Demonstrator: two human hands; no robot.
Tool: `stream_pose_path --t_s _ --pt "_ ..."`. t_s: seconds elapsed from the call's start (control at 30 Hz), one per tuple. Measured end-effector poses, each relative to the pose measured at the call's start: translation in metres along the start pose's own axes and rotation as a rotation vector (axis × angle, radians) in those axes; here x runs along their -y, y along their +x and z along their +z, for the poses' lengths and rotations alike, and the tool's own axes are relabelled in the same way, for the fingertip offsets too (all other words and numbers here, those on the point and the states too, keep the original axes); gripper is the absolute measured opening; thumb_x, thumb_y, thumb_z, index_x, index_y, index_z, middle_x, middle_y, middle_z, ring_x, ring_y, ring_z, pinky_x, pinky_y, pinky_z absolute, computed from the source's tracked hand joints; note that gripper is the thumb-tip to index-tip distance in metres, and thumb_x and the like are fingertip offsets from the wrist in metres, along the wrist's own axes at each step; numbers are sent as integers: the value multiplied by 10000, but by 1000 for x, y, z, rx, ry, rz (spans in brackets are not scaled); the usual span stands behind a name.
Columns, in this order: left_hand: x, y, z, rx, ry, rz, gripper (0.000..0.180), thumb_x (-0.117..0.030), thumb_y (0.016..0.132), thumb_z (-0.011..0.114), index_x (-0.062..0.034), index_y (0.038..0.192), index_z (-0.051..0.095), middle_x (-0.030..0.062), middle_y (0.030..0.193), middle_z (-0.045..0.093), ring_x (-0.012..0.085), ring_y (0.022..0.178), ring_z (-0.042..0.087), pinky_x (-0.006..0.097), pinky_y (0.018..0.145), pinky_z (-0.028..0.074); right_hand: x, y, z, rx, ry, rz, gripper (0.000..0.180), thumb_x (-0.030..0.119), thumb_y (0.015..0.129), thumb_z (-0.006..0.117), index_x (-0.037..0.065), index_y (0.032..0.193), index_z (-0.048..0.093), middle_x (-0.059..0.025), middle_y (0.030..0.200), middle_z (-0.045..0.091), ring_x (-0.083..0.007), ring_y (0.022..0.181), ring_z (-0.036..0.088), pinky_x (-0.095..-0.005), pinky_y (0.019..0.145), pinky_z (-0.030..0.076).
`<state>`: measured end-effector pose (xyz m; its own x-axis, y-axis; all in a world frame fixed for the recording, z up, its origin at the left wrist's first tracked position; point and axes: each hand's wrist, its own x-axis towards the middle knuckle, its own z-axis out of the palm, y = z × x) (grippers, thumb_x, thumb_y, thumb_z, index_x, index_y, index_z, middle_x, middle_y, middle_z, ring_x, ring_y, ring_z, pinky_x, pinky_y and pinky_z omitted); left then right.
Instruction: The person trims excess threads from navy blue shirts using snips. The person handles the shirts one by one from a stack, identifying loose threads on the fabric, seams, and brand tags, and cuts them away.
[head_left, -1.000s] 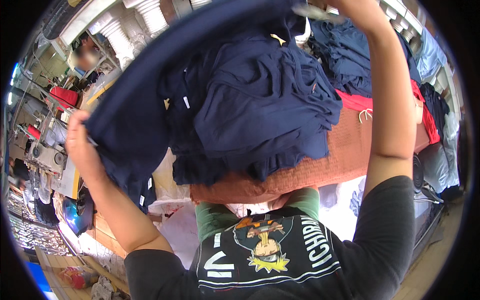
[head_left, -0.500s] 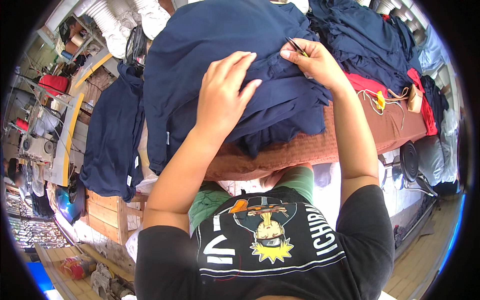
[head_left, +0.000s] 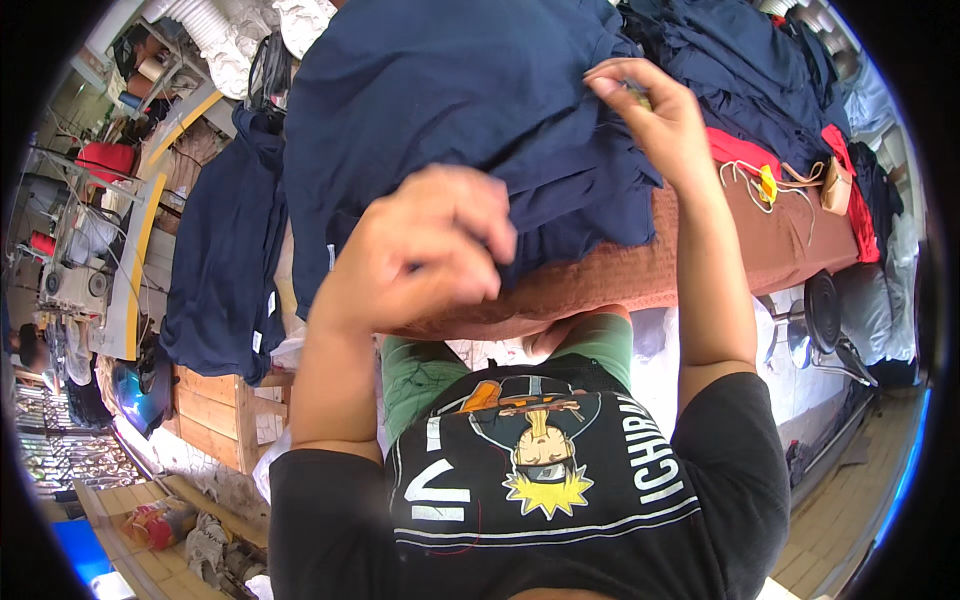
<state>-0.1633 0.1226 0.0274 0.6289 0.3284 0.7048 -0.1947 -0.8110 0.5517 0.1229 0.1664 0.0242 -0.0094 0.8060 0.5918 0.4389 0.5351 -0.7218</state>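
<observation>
Navy blue garments [head_left: 440, 90] lie in a thick, loose pile in front of me. My right hand [head_left: 655, 110] is closed at the pile's far right edge, thumb and forefinger together against the cloth. Thread snips [head_left: 637, 97] sit in that hand; only a yellowish bit shows between the fingers, and the blades are hidden. Nearer to me, my left hand [head_left: 425, 245] is raised over the pile's front edge. Motion smears its bent fingers, and I cannot make out anything in them.
A brown cloth-covered table [head_left: 590, 280] bears the pile. More navy garments [head_left: 735, 70] lie at the back right, beside red cloth [head_left: 740, 152] and a yellow item with cord [head_left: 767, 187]. Navy garments [head_left: 225, 240] hang at left, above a wooden crate [head_left: 208, 405]. Sewing machines [head_left: 80, 285] stand far left.
My left hand has lifted off the cloth and come back toward me. The right hand has shifted slightly up and right, and the snips' blades no longer show.
</observation>
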Motion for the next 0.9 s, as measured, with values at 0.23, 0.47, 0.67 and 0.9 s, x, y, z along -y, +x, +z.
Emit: stream_pose_path --t_s 0.23,0.47,0.67,0.9 --pt "-27 -19 12 -399 222 -387 52 -31 806 706 13 784 690 80 811 663 139 710 623 255 640 482 50 -58 -12 66 -31 166 182 170 839 741 16 875 651 80 710 539 -10 667 452 -186 593 368" --pt "20 -11 84 -459 -189 -911 293 -171 876 703 -12 1120 681 49 875 704 64 658 595 186 636 456 65 -86 -3 74 -326 69 381 249 796 768 40 1070 606 -117 778 611 -215 709 600 -315 668 485" --pt "37 -3 102 -666 -552 -967 272 -270 893 693 -55 1060 685 40 921 716 43 663 604 158 569 406 45 -97 13 33 -135 14 264 86 849 677 36 1096 597 -125 903 619 -252 816 627 -330 693 499" --pt "19 -7 99 -603 -575 -959 190 -217 903 682 -61 1009 696 37 922 715 39 688 605 163 586 436 20 -99 33 -7 -200 -208 273 21 769 692 48 1036 642 -85 966 634 -266 915 615 -342 774 452"
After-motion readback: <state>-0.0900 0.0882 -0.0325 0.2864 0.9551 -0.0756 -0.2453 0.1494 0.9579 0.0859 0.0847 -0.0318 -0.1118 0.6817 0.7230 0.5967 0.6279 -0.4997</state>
